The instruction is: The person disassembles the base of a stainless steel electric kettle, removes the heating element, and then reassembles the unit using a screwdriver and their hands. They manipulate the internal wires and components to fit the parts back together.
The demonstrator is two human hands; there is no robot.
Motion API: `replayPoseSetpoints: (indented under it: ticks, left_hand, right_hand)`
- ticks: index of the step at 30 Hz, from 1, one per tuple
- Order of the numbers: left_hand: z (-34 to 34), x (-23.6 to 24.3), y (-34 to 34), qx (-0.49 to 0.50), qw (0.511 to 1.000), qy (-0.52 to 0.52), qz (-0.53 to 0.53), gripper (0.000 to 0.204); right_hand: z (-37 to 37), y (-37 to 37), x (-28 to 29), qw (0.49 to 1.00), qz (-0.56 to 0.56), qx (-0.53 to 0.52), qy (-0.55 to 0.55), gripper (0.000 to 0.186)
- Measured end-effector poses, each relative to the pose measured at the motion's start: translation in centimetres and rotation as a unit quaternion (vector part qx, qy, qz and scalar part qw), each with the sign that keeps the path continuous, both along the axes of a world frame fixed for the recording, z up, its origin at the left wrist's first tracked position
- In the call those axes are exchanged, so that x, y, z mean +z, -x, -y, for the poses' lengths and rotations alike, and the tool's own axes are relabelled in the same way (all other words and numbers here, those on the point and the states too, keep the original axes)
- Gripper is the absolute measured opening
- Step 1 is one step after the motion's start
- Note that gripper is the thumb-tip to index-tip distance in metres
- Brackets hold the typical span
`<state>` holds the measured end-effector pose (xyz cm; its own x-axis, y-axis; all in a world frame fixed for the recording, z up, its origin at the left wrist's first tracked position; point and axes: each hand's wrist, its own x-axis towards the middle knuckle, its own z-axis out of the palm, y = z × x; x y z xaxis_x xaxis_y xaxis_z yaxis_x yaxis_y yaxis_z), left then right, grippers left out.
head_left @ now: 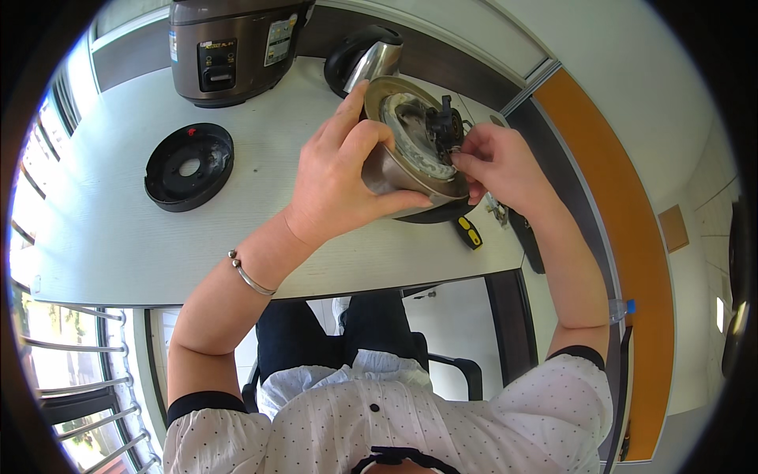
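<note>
Left hand: the left hand (pixel 343 178) is closed around the side wall of a round metal kettle base (pixel 410 150), thumb underneath, fingers curled over the upper rim.
Right hand: the right hand (pixel 501 170) pinches with its fingertips at the small dark fitting (pixel 444 122) set in the exposed underside of the kettle base.
Position of held part: lifted clear of the table (pixel 118 229), tilted on edge, above the table's right edge, near side.
Far edge: a brown and silver rice cooker (pixel 233 43) stands at the far edge; a steel kettle with a black handle (pixel 367 59) stands just beside it to the right, partly behind the left fingers.
Left part of table: a black round plastic cover (pixel 189 166) with a central hole lies flat, well apart from both hands.
Right edge: a yellow and black tool handle (pixel 470 231) lies under the held part; a dark ring (pixel 430 213) shows just below it.
Materials: brushed metal wall, pale grey deposit inside the ring of the base; matt pale table surface.
Wrist: a silver bangle (pixel 251 276) sits on the left forearm.
Hidden: the tool's tip, most of the dark ring and further dark items near the right edge are covered by the hands or too small to tell.
</note>
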<state>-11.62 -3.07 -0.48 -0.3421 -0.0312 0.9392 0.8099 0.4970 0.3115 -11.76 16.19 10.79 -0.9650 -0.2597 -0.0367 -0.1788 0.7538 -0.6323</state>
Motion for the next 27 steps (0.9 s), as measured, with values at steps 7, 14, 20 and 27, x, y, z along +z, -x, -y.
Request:
replayPoseSetpoints:
  ticks: [7, 14, 20, 27]
  left_hand:
    - [-0.3, 0.0, -0.6, 0.018, 1.0, 0.004, -0.002, 0.062]
    - [-1.3, -0.1, -1.8, 0.072, 0.996, 0.022, -0.038, 0.065]
    - [-1.5, -0.1, -2.0, 0.114, 0.991, 0.026, -0.068, 0.065]
    - [-1.9, -0.3, -2.3, 0.131, 0.988, 0.018, -0.077, 0.064]
  right_hand:
    - [-1.2, 0.0, 0.0, 1.0, -0.002, 0.014, 0.007, 0.015]
    - [1.5, -1.2, -2.3, 0.827, -0.536, 0.025, -0.167, 0.051]
    - [3.9, -0.8, -3.0, 0.803, -0.529, -0.016, -0.274, 0.038]
    - [3.4, -0.7, -3.9, 0.813, -0.532, -0.008, -0.235, 0.037]
